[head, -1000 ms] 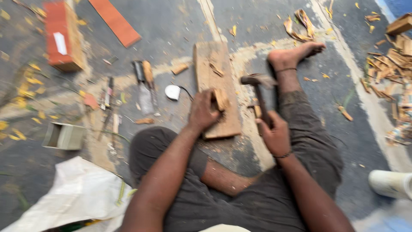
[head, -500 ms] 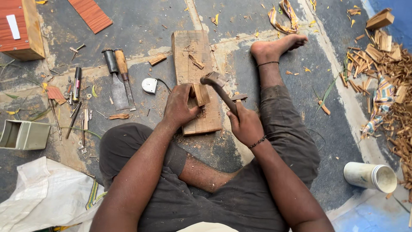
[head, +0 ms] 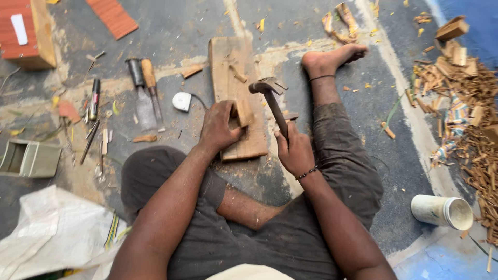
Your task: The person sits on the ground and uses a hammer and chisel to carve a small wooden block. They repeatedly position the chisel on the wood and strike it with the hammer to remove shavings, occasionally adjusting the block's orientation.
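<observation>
I sit on the floor with a wooden board (head: 231,67) lying between my legs. My left hand (head: 219,127) presses a small wooden block (head: 243,113) down on the board's near half. My right hand (head: 295,150) grips the handle of a claw hammer (head: 270,96), whose head is lifted above the board just right of the block. A small wood piece (head: 238,73) lies farther up the board. My bare right foot (head: 332,58) stretches out to the right of the board.
Two chisels (head: 145,93) and a white tape measure (head: 182,101) lie left of the board, with pens and small tools (head: 93,98) beyond. A green metal box (head: 28,158), white sack (head: 57,233), orange-topped wood blocks (head: 28,31), a white cup (head: 441,211) and a scrap pile (head: 467,93) surround me.
The hammer has swung up and tilted more upright above the board. My left hand stays on the block. The view has shifted slightly.
</observation>
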